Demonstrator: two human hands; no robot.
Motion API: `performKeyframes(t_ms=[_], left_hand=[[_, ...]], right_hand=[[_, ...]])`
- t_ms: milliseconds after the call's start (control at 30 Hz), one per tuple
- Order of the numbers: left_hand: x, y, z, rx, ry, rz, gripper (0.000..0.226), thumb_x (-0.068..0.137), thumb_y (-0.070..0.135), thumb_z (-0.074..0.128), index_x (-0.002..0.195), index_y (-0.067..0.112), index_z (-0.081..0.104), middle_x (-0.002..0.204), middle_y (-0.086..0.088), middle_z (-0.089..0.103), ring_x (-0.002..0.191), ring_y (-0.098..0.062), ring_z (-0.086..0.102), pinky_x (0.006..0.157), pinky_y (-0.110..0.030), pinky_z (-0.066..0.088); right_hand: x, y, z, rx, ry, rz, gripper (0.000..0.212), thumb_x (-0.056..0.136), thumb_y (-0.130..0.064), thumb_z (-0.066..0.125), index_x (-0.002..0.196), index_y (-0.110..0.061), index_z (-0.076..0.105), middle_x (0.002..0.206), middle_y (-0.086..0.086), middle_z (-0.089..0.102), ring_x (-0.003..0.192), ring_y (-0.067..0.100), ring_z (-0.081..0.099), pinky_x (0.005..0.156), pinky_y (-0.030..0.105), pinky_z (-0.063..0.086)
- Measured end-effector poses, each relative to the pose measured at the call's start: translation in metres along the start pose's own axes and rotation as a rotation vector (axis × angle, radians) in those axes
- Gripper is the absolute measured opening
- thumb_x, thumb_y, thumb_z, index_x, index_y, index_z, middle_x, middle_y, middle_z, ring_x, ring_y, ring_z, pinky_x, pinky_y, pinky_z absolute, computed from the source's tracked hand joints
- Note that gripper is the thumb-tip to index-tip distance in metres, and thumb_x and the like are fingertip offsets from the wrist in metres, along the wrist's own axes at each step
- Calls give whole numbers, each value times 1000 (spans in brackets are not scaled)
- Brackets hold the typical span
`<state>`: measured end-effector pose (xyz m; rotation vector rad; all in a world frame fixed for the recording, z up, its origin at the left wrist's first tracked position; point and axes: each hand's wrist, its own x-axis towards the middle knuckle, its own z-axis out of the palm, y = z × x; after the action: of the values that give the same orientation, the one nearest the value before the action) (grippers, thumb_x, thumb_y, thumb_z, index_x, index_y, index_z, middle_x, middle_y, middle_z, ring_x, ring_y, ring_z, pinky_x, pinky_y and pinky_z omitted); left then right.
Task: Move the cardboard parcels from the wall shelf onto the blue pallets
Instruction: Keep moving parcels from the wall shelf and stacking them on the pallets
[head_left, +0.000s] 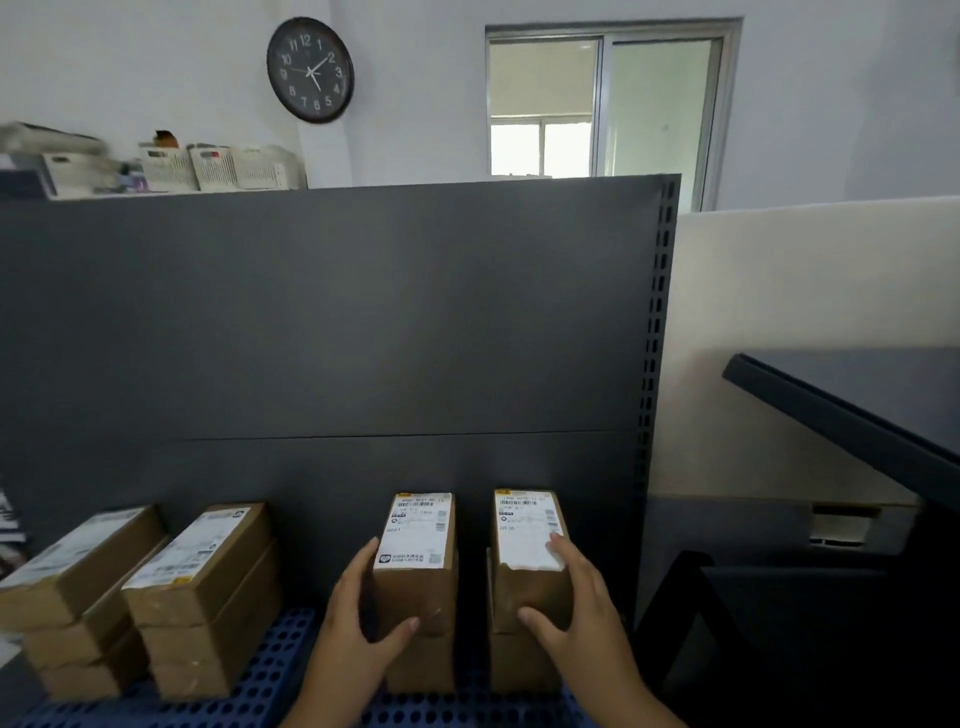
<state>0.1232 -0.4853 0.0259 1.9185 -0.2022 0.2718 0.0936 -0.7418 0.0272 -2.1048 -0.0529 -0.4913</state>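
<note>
Lining a blue pallet (270, 670) before a dark grey back panel (337, 322), below a wall clock (310, 70) and a window (608, 109), four stacks of cardboard parcels lie labels up, long axes running from the pallet's near edge to the panel. The leftmost stack (78, 587) and second stack (202, 582) stand untouched. The left hand (353, 618) wraps its grip round the third top parcel (415, 545), thumb on its near end; the right hand (576, 608) clasps the fourth top parcel (527, 530) likewise.

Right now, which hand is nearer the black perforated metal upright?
Right. The right hand grips the brown cardboard parcel beside that upright; the left hand grips the next parcel leftward.
</note>
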Motion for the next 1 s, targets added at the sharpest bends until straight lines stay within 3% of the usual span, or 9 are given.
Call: performKeyframes(t_ms=[133,300,400,533,600,700,800,933,1000], left_hand=[[-5,3,-4,144,31,43,97,71,24,86,137,64,27,158,13,23,146,-9,16,119,-43,20],[-13,16,-5,218,66,112,92,74,26,84,139,57,27,161,13,15,148,-3,-3,119,-41,14],[-14,32,-2,261,68,238,93,74,23,83,131,71,27,158,17,19,146,7,-4,115,-33,15],[-4,56,9,258,36,435,89,75,34,81,140,60,27,155,19,29,148,0,12,115,-27,20],[2,68,16,204,-8,467,88,75,42,79,144,56,25,153,29,29,144,7,18,114,-14,20],[9,83,27,118,-109,446,95,74,34,82,142,60,21,151,28,34,141,8,26,111,-21,26],[16,96,41,37,-242,521,87,76,32,81,137,65,27,145,32,37,131,20,29,101,-10,29],[16,110,61,-57,-432,596,75,74,49,72,137,57,32,142,35,36,125,26,28,104,-18,31],[13,117,74,-87,-519,646,75,72,55,67,138,56,31,142,33,36,128,24,27,105,-11,27]], right_hand=[[-4,3,-3,7,-5,-14,90,77,-26,80,131,-62,17,131,-34,29,116,-30,26,86,-5,28],[-9,3,-12,17,-16,13,89,79,-29,78,131,-63,14,136,-22,31,123,-5,37,88,1,32],[-14,2,-19,-3,-2,8,89,80,-29,77,129,-65,12,140,-22,26,130,0,33,101,13,29],[-21,-3,-32,-41,28,31,86,82,-35,74,130,-68,11,148,-20,20,138,4,24,108,22,26],[-26,-7,-40,-75,64,39,79,82,-38,73,128,-68,16,152,-17,19,138,2,23,106,20,25],[-39,-15,-57,-161,174,47,70,83,-41,71,123,-66,20,150,-19,22,132,-5,23,104,16,23],[-56,-28,-76,-245,330,81,65,83,-43,69,125,-63,24,147,-22,25,134,-6,22,109,19,25],[-88,-46,-94,-370,514,130,64,83,-45,69,137,-46,36,147,-16,35,136,-2,29,111,19,27],[-109,-59,-102,-444,591,152,64,83,-48,68,140,-38,40,148,-14,37,137,0,31,112,20,26]])
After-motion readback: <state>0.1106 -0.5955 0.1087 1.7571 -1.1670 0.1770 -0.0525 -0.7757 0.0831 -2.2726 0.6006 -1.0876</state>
